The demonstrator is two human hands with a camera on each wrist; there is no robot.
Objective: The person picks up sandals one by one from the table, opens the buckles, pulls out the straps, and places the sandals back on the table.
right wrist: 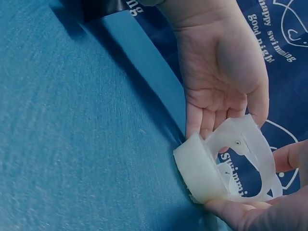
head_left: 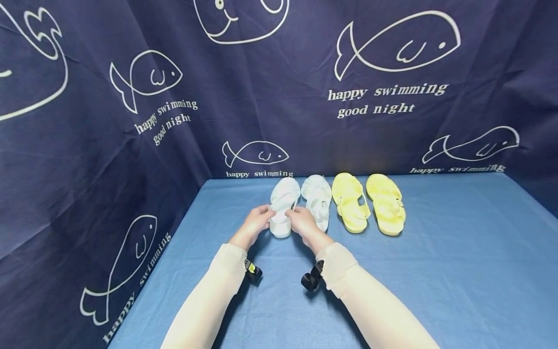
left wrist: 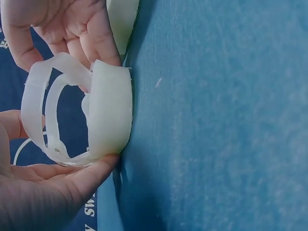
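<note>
A white sandal (head_left: 280, 229) lies on the blue cloth with its heel toward me. My left hand (head_left: 256, 222) grips its left side and my right hand (head_left: 305, 224) its right side, both thumbs at the back strap. Seen from behind in the left wrist view, the sandal's thick heel (left wrist: 113, 106) rests on the cloth, the strap looping beside it. The right wrist view shows the heel (right wrist: 195, 168) with fingers at both sides; some fingertips are hidden behind it. A second white sandal (head_left: 317, 186) stands close by on the right, partly covered by my right hand.
Two yellow sandals, a nearer one (head_left: 347, 186) and a farther one (head_left: 389, 224), continue the row to the right. Behind the row rises a dark blue curtain (head_left: 305, 131) with white fish drawings; it also hangs along the left. Blue cloth (head_left: 457, 252) covers the surface.
</note>
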